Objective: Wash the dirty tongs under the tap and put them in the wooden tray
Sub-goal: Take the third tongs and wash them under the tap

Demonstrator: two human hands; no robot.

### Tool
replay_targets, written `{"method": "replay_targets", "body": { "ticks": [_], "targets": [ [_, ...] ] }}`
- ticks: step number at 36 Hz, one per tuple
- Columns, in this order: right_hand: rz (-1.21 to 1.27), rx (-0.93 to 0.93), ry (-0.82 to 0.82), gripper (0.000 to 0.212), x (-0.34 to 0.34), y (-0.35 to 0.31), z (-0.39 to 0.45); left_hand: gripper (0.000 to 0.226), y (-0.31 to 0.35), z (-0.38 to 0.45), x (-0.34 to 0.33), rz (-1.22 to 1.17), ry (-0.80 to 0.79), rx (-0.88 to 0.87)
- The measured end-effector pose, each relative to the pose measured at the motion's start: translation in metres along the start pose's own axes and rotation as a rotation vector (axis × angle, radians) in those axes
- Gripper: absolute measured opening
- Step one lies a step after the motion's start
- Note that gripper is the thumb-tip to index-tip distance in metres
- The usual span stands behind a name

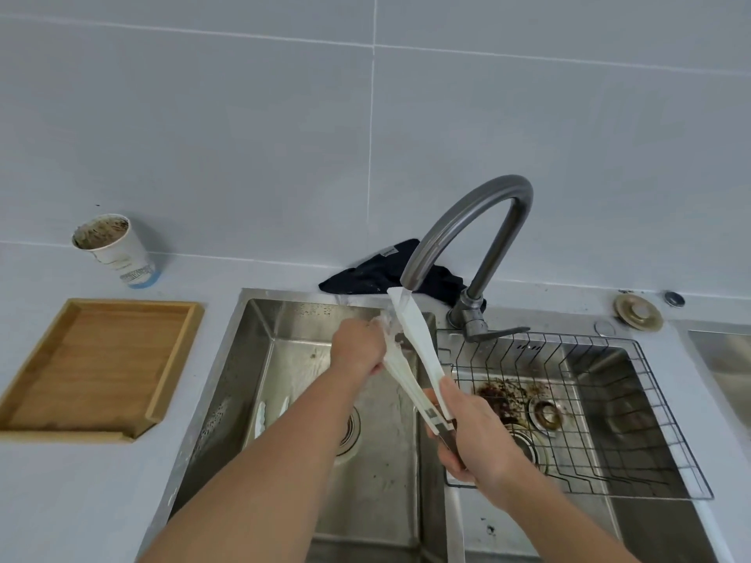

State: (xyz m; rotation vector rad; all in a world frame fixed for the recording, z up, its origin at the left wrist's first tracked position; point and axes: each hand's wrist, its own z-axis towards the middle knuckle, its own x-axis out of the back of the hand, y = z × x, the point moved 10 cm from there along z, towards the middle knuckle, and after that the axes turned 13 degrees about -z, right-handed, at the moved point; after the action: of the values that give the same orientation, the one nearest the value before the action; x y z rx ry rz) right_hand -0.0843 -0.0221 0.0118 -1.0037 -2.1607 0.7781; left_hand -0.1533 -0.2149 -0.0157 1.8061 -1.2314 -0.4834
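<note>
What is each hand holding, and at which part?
Both hold the tongs. The right hand grips the hinge end; the left hand grips one arm near its tip.

Kitchen, steel double sink (260, 319), tap (467, 221), tiles (203, 115)

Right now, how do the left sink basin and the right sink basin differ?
The left sink basin has no rack; the right sink basin holds a black wire rack. The left basin's floor looks mostly clean, while the right basin has dark brown residue near its drain. Both hands and the tongs are over the left basin. Both basins are stainless steel.
</note>
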Motion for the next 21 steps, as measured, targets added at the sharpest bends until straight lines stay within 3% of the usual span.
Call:
{"method": "replay_targets", "body": {
  "ticks": [6,13,21],
  "targets": [
    [0.113,-0.037,-0.017,0.072,0.001,0.010,0.006,0.039,0.002,-0.001,-0.004,-0.032,-0.070,-0.045],
    [0.169,-0.043,-0.008,0.066,-0.002,0.011,0.013,0.018,-0.015,-0.011,-0.015,-0.179,-0.156,0.041],
    [0.311,-0.092,0.044,0.060,-0.006,0.005,0.012,0.033,-0.038,-0.048,-0.036,-0.459,-0.360,0.149]
  ]
}}
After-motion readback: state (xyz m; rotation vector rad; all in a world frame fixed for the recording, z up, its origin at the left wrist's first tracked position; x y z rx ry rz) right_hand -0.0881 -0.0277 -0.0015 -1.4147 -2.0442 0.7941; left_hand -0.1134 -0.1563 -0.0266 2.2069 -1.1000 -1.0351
